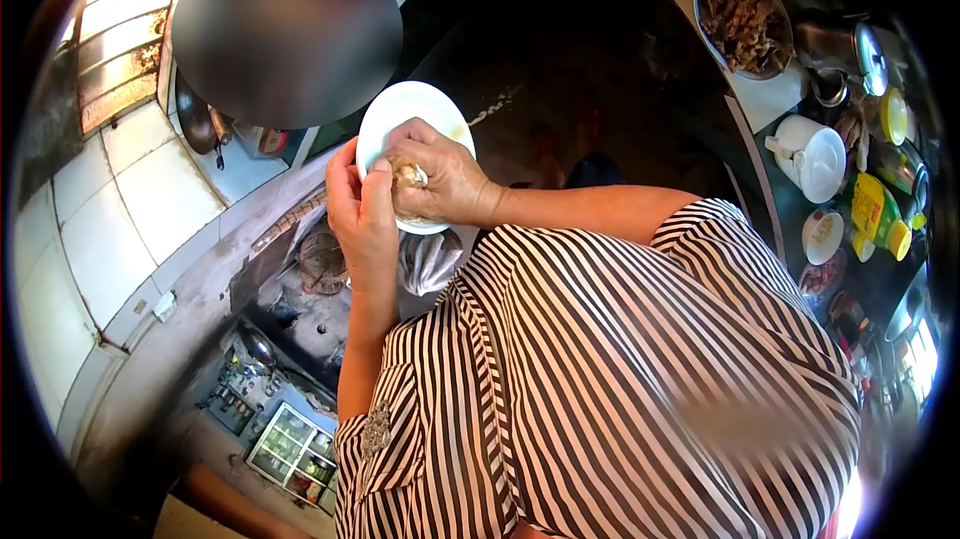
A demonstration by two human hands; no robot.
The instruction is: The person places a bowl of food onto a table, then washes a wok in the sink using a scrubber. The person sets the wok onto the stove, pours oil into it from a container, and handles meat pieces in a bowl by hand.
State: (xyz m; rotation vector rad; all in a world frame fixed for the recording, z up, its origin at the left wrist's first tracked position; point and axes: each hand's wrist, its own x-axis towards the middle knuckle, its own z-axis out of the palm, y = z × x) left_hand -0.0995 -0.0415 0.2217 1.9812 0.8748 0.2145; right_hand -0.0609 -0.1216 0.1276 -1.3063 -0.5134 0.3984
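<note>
A white plate (405, 104) is held up in front of my striped shirt. My left hand (362, 201) grips it at the left side, with the thumb toward the middle. Over the plate, my right hand (440, 174) is closed round a small light-brown and white lump (408, 176); its kind cannot be made out. The left thumb touches or nearly touches that lump. A thin whitish streak (490, 107) shows beyond the plate's right rim, against the dark floor. Most of the lump is hidden by my fingers.
At the right, a counter carries a bowl of brown food pieces (742, 21), a metal pot (830, 47), a white pitcher (808, 159), a small white bowl (823, 237) and a yellow-green bottle (880, 217). White tiles (140, 199) line the left. A blurred oval covers the upper left.
</note>
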